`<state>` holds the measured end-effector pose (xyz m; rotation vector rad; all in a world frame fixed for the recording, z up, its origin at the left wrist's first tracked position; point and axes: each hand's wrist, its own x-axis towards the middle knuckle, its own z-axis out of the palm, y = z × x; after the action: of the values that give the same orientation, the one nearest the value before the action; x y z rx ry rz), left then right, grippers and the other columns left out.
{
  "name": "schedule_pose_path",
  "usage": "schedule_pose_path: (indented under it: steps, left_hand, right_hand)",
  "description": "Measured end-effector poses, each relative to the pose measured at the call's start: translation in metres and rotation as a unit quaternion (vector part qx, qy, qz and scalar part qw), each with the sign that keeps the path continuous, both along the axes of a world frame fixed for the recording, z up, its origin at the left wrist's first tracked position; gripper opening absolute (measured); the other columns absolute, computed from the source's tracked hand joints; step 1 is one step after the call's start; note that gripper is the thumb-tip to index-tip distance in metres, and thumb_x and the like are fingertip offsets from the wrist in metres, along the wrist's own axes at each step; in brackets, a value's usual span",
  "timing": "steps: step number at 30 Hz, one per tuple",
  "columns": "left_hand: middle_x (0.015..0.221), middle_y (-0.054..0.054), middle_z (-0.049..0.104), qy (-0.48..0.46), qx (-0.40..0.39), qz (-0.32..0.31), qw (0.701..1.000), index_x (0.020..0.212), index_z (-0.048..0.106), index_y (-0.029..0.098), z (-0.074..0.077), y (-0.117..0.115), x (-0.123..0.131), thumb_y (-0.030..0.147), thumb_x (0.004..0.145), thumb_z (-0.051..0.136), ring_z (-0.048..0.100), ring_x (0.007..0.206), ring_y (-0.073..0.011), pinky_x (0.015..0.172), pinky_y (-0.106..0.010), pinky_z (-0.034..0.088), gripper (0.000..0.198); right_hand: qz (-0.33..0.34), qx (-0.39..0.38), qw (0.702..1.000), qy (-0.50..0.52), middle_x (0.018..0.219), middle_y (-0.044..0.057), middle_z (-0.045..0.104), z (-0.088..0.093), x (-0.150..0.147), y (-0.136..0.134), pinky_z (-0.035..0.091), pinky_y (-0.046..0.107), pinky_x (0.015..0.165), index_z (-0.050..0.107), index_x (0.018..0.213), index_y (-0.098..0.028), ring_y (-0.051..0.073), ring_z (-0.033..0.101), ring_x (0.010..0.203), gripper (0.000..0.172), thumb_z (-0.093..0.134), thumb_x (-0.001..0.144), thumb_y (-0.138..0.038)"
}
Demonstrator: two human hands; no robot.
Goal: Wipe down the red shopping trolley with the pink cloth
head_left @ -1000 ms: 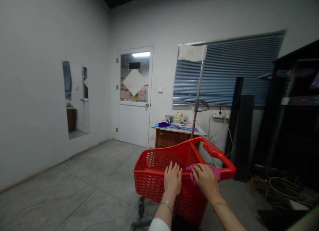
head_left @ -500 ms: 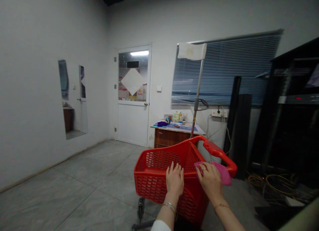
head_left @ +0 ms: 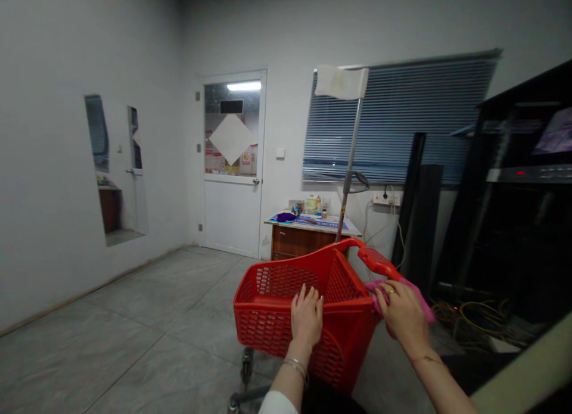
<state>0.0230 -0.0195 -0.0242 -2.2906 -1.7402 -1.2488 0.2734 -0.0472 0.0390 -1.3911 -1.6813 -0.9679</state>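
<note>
A red plastic shopping cart (head_left: 263,321) with slotted basket walls stands right in front of me. My left hand (head_left: 307,316) grips the near rim of its basket, fingers over the edge. Bunched under my right hand (head_left: 404,310) is a pink cloth (head_left: 422,304), pressed to the rim's right corner by the cart's handle (head_left: 378,261). The right fingers are closed round the cloth, and part of it sticks out past the knuckles. Behind the cart rises a metal pole with a white flag-like panel (head_left: 340,81); its lower end is hidden.
A low brown cabinet (head_left: 290,241) by the back wall holds bottles and a purple cloth (head_left: 286,217). A white door (head_left: 230,217) is left of it, a mirror (head_left: 118,193) on the left wall. Dark racks and loose cables (head_left: 482,316) lie to the right.
My right hand has slid the pink cloth rightward along the rim to the corner near the handle. The left hand keeps its place on the rim. The view has shifted slightly.
</note>
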Motion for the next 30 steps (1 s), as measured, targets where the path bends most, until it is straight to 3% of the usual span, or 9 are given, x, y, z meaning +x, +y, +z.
schedule_pose_path:
  steps: [7, 10, 15, 21, 30]
  left_hand:
    - [0.139, -0.001, 0.057, 0.019, -0.027, 0.009, 0.999, 0.128, 0.061, 0.026, 0.006, -0.003, 0.002, 0.032, 0.102, 0.030, 0.035, 0.141, -0.0220, 0.115, -0.046, 0.030, 0.041]
    - [0.141, -0.001, 0.055, 0.029, -0.028, -0.016, 0.999, 0.132, 0.057, 0.024, 0.006, -0.006, 0.000, 0.035, 0.103, 0.027, 0.037, 0.140, -0.0215, 0.113, -0.044, 0.033, 0.043]
    - [0.144, -0.004, 0.052, 0.052, -0.037, -0.051, 0.997, 0.139, 0.051, 0.022, 0.005, -0.011, 0.005, 0.037, 0.103, 0.025, 0.034, 0.141, -0.0227, 0.110, -0.042, 0.038, 0.047]
    - [0.145, -0.004, 0.050, 0.103, -0.048, -0.110, 0.987, 0.142, 0.047, 0.024, 0.008, -0.017, 0.013, 0.044, 0.102, 0.023, 0.034, 0.142, -0.0232, 0.113, -0.044, 0.035, 0.050]
    - [0.145, -0.003, 0.051, 0.166, -0.077, -0.113, 0.977, 0.140, 0.048, 0.032, 0.003, -0.008, -0.002, 0.060, 0.097, 0.029, 0.034, 0.141, -0.0275, 0.115, -0.057, 0.027, 0.055]
  right_hand:
    - [0.019, 0.006, 1.000, 0.002, 0.101, 0.009, 0.067, -0.019, -0.066, -0.001, 0.040, 0.038, 0.097, 0.067, 0.095, -0.017, 0.022, 0.055, 0.096, 0.023, 0.049, 0.093, -0.032]
    - [0.026, -0.014, 1.000, 0.002, 0.100, 0.009, 0.067, -0.026, -0.079, 0.002, 0.040, 0.037, 0.094, 0.068, 0.096, -0.018, 0.022, 0.055, 0.096, 0.023, 0.049, 0.093, -0.031]
    - [0.042, -0.035, 0.999, -0.002, 0.103, 0.008, 0.066, -0.027, -0.055, 0.004, 0.040, 0.035, 0.092, 0.067, 0.100, -0.018, 0.021, 0.056, 0.097, 0.025, 0.049, 0.094, -0.033]
    - [-0.002, -0.033, 0.999, 0.023, 0.099, 0.009, 0.066, -0.024, -0.029, 0.005, 0.041, 0.036, 0.091, 0.067, 0.096, -0.016, 0.022, 0.055, 0.094, 0.026, 0.048, 0.094, -0.034]
    - [-0.040, -0.015, 0.999, 0.027, 0.096, 0.010, 0.065, -0.028, -0.006, 0.015, 0.041, 0.039, 0.094, 0.066, 0.093, -0.015, 0.022, 0.052, 0.091, 0.024, 0.049, 0.093, -0.032]
